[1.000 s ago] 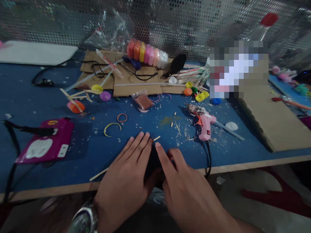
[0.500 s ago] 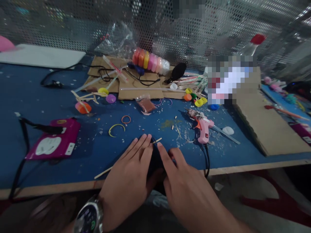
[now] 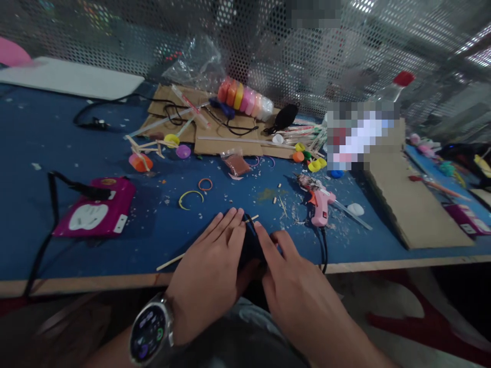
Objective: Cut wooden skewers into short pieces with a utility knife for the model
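My left hand (image 3: pixel 215 255) lies flat near the table's front edge, fingers stretched out, over a thin wooden stick (image 3: pixel 170 262). The stick's left part shows beside the palm, and a short end sticks out past the fingertips. My right hand (image 3: pixel 287 271) is closed with its index finger pointing forward, around a slim dark tool (image 3: pixel 248 219) that looks like a craft knife. Its tip meets the stick beside my left fingertips. Most of the tool is hidden by the hand. Right of the hands lies a pink glue gun (image 3: pixel 320 204) with a clear glue stick in its back.
A magenta box (image 3: pixel 97 207) with a black cable sits at left. Beyond the hands are a yellow ring (image 3: pixel 191 199), a bag of brown material (image 3: pixel 236 163), small coloured cups and cardboard (image 3: pixel 226 145). More cardboard (image 3: pixel 414 204) leans right. Small cut bits litter the blue tabletop.
The view has shifted slightly, so things on the table sit a little differently in the picture. Both hands keep nearly the same pose at the stick.
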A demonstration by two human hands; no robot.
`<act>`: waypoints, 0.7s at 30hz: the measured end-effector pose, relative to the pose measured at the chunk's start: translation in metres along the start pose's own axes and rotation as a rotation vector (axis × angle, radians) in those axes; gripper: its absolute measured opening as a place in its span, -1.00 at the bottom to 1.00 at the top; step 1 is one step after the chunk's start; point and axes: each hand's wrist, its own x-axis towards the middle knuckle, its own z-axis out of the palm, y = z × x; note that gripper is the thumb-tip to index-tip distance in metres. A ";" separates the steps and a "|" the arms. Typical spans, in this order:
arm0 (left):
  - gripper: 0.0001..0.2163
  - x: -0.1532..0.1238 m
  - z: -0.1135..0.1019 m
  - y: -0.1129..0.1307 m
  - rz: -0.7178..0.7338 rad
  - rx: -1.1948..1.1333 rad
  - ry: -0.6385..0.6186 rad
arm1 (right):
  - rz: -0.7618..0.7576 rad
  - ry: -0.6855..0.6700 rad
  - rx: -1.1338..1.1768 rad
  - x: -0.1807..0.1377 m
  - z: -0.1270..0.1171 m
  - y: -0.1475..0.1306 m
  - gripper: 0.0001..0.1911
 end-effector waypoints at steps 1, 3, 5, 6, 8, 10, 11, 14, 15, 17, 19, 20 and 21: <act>-0.48 0.000 0.000 0.000 -0.003 -0.003 -0.006 | -0.006 0.011 -0.006 -0.002 0.000 0.001 -0.18; -0.46 0.000 0.001 0.000 -0.006 -0.012 -0.010 | -0.009 0.028 -0.014 -0.004 0.001 0.003 -0.19; -0.46 0.000 0.001 0.001 -0.014 -0.022 -0.006 | -0.006 0.029 -0.003 -0.002 0.001 0.002 -0.20; -0.46 0.001 0.001 0.001 -0.018 -0.027 -0.002 | -0.006 0.024 0.010 -0.001 0.001 0.001 -0.20; -0.46 0.001 0.001 0.001 -0.023 -0.032 0.004 | -0.007 0.014 0.028 0.001 0.001 0.000 -0.19; -0.46 0.001 0.002 0.001 -0.022 -0.033 0.004 | -0.003 0.008 0.017 0.000 0.000 0.000 -0.19; -0.46 0.001 0.002 0.001 -0.024 -0.033 0.003 | 0.000 0.008 0.004 -0.001 0.000 0.000 -0.19; -0.46 0.000 0.003 0.001 -0.027 -0.037 0.005 | 0.010 0.006 -0.023 -0.004 -0.002 0.000 -0.20; -0.46 0.000 0.003 0.001 -0.028 -0.041 0.005 | 0.010 0.003 -0.021 -0.003 -0.002 0.000 -0.21; -0.46 0.000 0.003 0.001 -0.032 -0.052 0.000 | 0.008 0.001 -0.011 0.000 -0.003 -0.001 -0.21; -0.46 0.000 0.003 0.001 -0.037 -0.062 -0.006 | 0.005 0.001 -0.013 0.001 -0.002 -0.002 -0.20; -0.46 0.000 0.003 0.001 -0.040 -0.064 -0.007 | 0.006 -0.001 -0.022 0.001 -0.002 -0.003 -0.19; -0.46 0.000 0.003 0.001 -0.042 -0.065 -0.008 | 0.009 -0.002 -0.035 0.000 -0.001 -0.003 -0.19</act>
